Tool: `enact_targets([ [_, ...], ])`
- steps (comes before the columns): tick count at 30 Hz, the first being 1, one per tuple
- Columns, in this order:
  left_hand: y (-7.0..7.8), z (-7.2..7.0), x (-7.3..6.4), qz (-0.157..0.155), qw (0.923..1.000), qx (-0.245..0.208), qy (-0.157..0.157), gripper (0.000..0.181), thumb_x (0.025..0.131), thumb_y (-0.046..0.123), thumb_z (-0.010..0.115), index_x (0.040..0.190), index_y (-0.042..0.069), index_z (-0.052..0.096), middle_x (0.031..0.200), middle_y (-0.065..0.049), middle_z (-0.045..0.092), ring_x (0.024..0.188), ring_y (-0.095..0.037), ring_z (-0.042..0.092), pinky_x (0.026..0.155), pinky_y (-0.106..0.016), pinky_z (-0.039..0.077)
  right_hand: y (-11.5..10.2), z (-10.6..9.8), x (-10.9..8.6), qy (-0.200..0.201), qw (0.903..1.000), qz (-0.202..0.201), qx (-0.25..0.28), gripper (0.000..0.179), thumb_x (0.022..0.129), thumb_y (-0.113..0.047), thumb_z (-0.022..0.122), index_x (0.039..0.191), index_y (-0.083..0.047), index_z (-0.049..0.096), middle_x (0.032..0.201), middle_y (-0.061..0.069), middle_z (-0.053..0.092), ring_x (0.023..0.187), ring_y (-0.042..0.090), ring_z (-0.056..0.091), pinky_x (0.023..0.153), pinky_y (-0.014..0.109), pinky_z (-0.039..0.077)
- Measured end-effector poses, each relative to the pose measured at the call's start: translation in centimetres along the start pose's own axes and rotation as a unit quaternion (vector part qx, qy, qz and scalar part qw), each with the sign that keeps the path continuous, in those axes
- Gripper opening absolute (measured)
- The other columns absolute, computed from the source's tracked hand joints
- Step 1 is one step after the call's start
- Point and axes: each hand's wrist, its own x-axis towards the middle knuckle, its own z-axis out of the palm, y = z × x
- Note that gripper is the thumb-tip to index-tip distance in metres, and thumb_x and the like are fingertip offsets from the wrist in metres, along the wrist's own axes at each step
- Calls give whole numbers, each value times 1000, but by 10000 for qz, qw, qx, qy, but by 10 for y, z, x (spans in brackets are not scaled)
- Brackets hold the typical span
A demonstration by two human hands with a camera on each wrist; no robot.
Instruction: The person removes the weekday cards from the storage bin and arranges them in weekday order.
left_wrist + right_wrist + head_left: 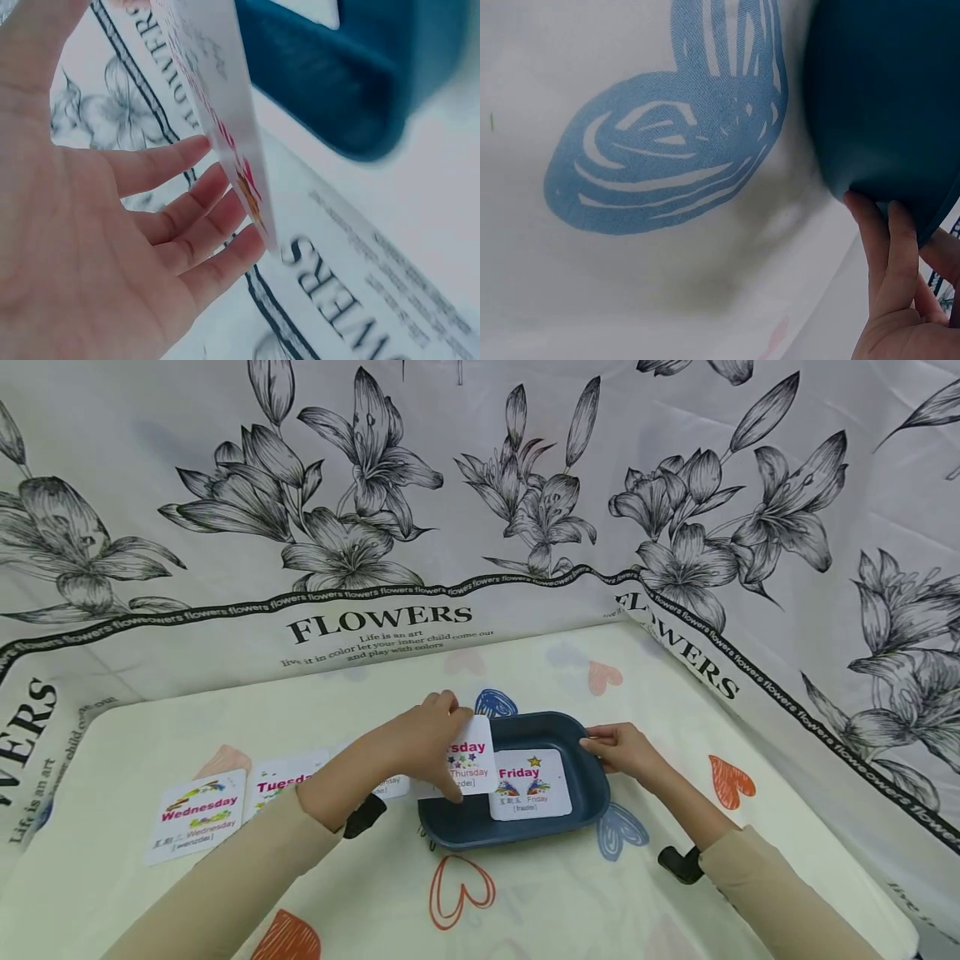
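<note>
So the left hand (423,739) had the Thursday card (472,764) pinched, thumb at the near edge and fingers at the far one, while the right hand (626,747) gripped the right end of the dark blue tray (588,787). What mattered most, I'd say, was where that card sat: above the tray's left half, right by the left hand and well apart from the right one. The tray's long axis ran roughly left to right between the hands; the card looked about square, so no real long axis there. Just right of it, the Friday card (534,810) lay face up in the tray, its left edge overlapped in the head view. Further left on the heart-print tablecloth (375,893) were the Tuesday card (281,777) and the Wednesday card (197,817), plus another mostly hidden by the left forearm. The left wrist view caught the Thursday card at a steep angle with fingertips against its edge, which the head view didn't show, and the right wrist one showed fingertips against the tray's outside, though I couldn't tell how high the card was held
</note>
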Motion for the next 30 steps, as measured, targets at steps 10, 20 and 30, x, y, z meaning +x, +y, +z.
enact_targets([
  [10,-41,-4,-53,-209,9964,-737,368,102,51,39,89,134,4,42,124,-15,42,100,-23,43,78,-32,47,-2,2,-1,6,9999,113,-15,48,92,-19,57,126,12,47,111,25,62,87,23,67,70,33,55],
  [20,-54,-3,-72,-298,9949,-856,452,102,50,40,89,132,3,43,122,-16,43,97,-23,44,73,-30,47,-1,1,0,-21,10000,42,-12,47,92,-18,57,125,14,47,109,26,62,85,21,67,69,32,55],
  [30,-56,9,-79,-303,9966,-663,375,101,49,41,89,130,1,45,121,-17,44,97,-24,45,75,-33,48,-4,0,1,-75,9999,104,-78,46,92,-16,56,125,14,46,109,26,62,83,21,68,69,32,55],
])
